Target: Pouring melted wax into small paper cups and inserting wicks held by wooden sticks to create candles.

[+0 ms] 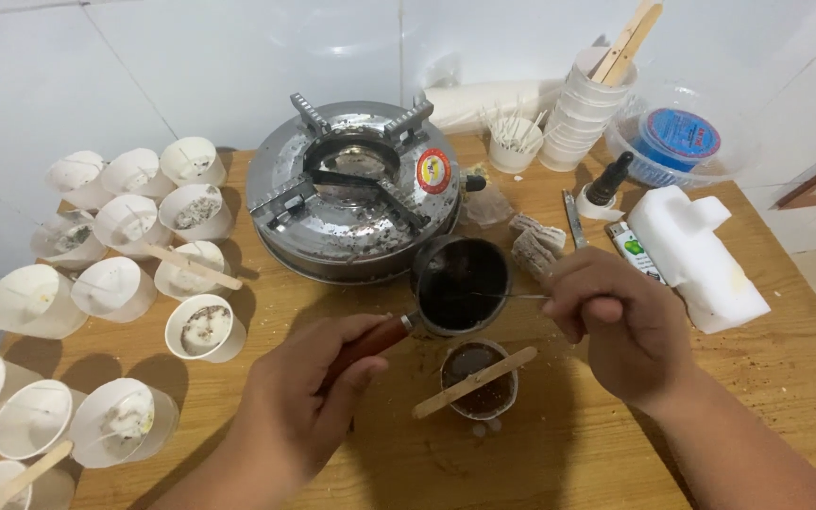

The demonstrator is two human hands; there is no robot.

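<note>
My left hand (309, 401) grips the brown wooden handle of a small dark pot (460, 283), held over the wooden table (757, 378) in front of a round metal stove (356, 184). My right hand (616, 316) pinches a thin metal stick (507, 297) whose tip reaches into the pot. Just below the pot stands a small cup of dark liquid (479, 378) with a flat wooden stick (474, 382) lying across its rim.
Many white paper cups (115, 283), some with wicks or filling, crowd the left side. A stack of cups with wooden sticks (583, 109), a dropper bottle (604, 187), a white foam block (696, 250) and a clear tub with a blue lid (677, 142) sit at right.
</note>
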